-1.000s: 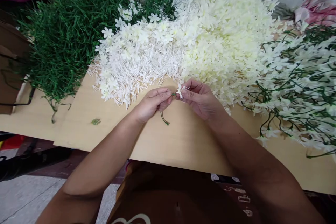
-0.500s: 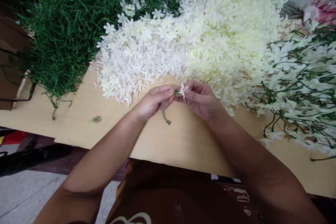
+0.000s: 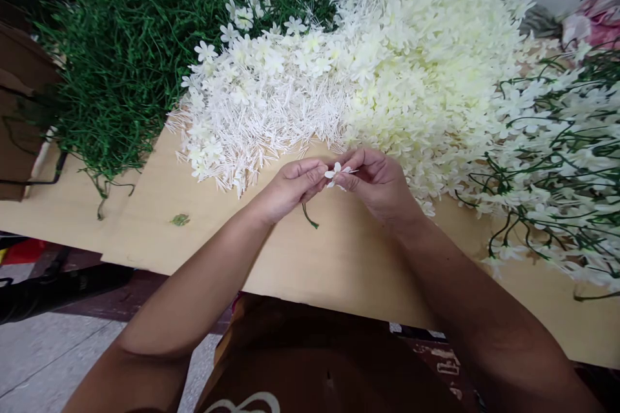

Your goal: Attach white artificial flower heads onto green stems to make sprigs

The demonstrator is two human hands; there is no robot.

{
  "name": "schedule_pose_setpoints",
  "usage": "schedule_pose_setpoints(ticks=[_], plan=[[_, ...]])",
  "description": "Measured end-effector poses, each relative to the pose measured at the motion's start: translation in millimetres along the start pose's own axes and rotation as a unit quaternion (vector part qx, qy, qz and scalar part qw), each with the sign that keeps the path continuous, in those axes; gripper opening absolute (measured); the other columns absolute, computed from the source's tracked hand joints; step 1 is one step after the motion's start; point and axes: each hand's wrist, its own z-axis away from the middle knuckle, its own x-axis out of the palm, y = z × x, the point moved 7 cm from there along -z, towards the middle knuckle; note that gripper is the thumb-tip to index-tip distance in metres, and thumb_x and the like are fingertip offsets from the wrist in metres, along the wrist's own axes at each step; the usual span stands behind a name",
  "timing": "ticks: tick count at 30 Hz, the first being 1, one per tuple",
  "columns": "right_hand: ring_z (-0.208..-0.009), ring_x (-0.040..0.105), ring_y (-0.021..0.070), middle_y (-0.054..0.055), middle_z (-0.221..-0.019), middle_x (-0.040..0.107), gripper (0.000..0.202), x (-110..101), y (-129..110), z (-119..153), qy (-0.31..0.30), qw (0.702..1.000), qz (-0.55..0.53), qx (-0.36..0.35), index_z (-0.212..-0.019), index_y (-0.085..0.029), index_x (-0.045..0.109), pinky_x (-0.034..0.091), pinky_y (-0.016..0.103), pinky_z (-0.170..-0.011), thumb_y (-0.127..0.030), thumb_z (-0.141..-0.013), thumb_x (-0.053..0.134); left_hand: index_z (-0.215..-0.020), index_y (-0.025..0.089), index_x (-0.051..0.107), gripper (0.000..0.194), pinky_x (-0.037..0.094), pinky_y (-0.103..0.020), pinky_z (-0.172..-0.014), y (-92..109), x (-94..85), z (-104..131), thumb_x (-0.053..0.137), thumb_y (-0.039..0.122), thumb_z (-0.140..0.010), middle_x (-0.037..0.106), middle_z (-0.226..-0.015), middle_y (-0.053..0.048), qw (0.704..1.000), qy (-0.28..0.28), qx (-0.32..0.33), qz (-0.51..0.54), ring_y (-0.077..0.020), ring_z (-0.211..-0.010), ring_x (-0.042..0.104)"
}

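Observation:
My left hand (image 3: pixel 294 188) is closed in a pinch on a green artificial stem (image 3: pixel 310 217), whose lower end hangs curved below the fingers. Between the two hands is a small white artificial flower (image 3: pixel 335 173), its petals facing up toward me. My right hand (image 3: pixel 380 182) pinches this flower between thumb and fingers, and a thin white tip sticks out beside the thumb. Both hands meet just above the cardboard tabletop (image 3: pixel 320 264). Where stem and flower meet is hidden by the fingers.
Behind my hands lie white stamen sticks (image 3: pixel 276 122) and a tall heap of pale petals (image 3: pixel 431 58). Green stems (image 3: pixel 116 71) are piled at left, by a cardboard box (image 3: pixel 24 97). Flowers on stems (image 3: pixel 547 161) spread at right. A green scrap (image 3: pixel 179 220) lies at front left.
The flower has turned from side-on to facing up, and the hands have come closer together. The green bit that showed between them is now covered.

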Motion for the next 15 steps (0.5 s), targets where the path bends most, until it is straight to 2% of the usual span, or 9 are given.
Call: schedule_pose_setpoints(ticks=[6,11,15], plan=[[-0.074,0.065,0.0145,0.0,-0.077,0.069,0.031,-4.2,1.6,-1.0,0.021,1.0,0.011,-0.002,-0.064,-0.022,0.065,0.056,0.032,-0.073,-0.039,-0.059,0.09,-0.062,0.017,0.053,0.048,0.012,-0.025,-0.045,0.5,0.9,-1.1,0.074,0.06,-0.068,0.036,-0.052,0.006,1.0,0.011,0.005,0.003,-0.0049,-0.045,0.024],[-0.075,0.066,0.0151,0.0,-0.077,0.07,0.03,-3.5,9.9,-2.9,-0.029,0.998,-0.019,0.057,-0.063,-0.021,0.065,0.056,0.034,-0.076,-0.038,-0.058,0.09,-0.062,0.017,0.054,0.049,0.014,-0.025,-0.046,3.7,3.6,-1.2,0.072,0.062,-0.07,0.038,-0.053,0.006,1.0,-0.01,0.019,-0.013,-0.0055,-0.046,0.025],[-0.072,0.064,0.0128,-0.001,-0.075,0.068,0.031,-2.2,12.2,-3.3,-0.05,0.996,-0.033,0.067,-0.063,-0.021,0.064,0.055,0.032,-0.074,-0.038,-0.059,0.09,-0.061,0.018,0.051,0.053,0.014,-0.026,-0.046,3.6,5.9,-1.0,0.069,0.066,-0.072,0.035,-0.05,0.006,0.998,-0.039,0.016,-0.037,-0.006,-0.045,0.024]])
